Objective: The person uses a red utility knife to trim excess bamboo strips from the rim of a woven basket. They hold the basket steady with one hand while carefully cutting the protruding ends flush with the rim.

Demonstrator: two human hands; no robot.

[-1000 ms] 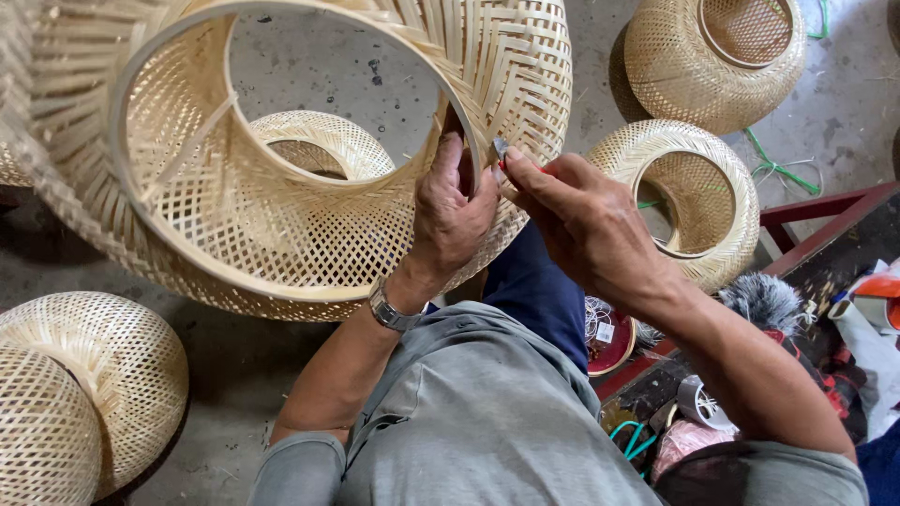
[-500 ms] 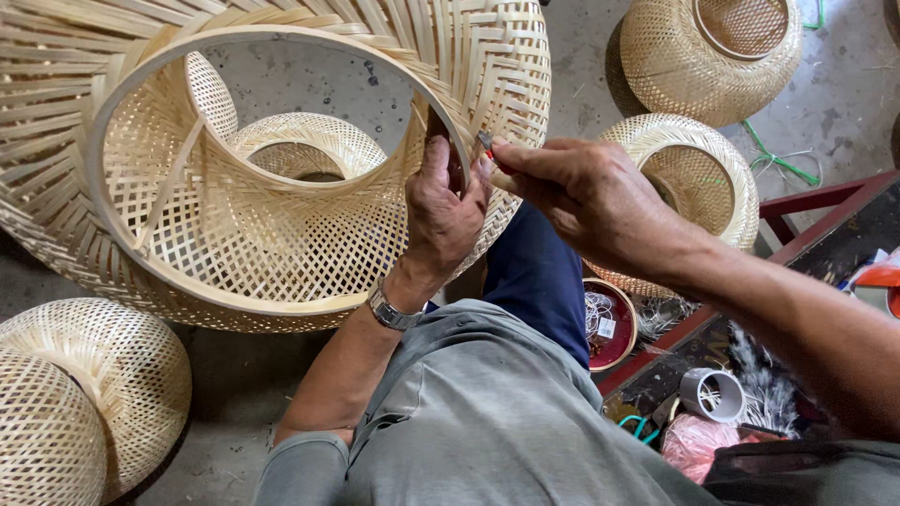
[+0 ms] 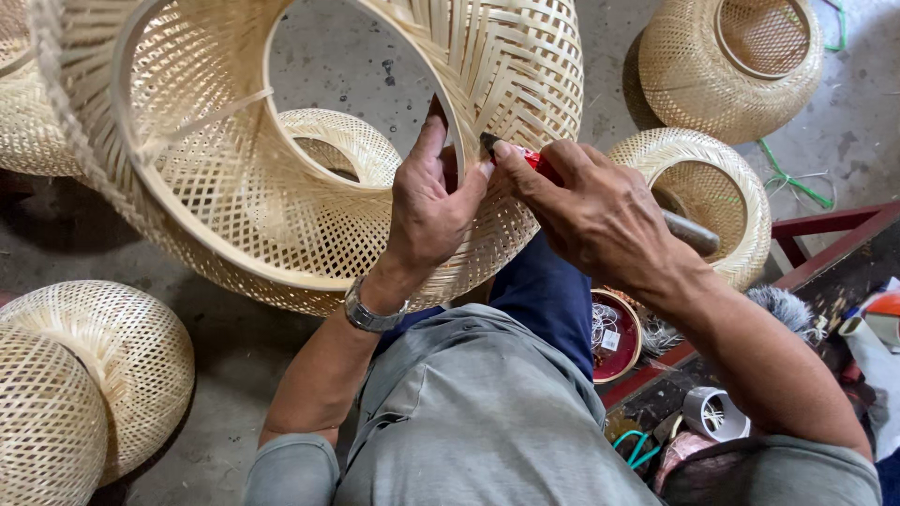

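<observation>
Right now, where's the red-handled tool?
Head view, centre-right: the red-handled tool is in the right hand, its tip at the rim of the large woven bamboo shade, beside the left hand.

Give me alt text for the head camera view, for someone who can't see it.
Seen from above, a person's left hand grips the rim of a large woven bamboo shade while the right hand presses a red-handled tool against that rim. More woven bamboo shades sit around on the concrete floor.

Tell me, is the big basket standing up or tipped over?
Tipped on its side. The big woven basket has its round opening facing the camera, so the floor shows through it, and the left hand grips its rim.
</observation>
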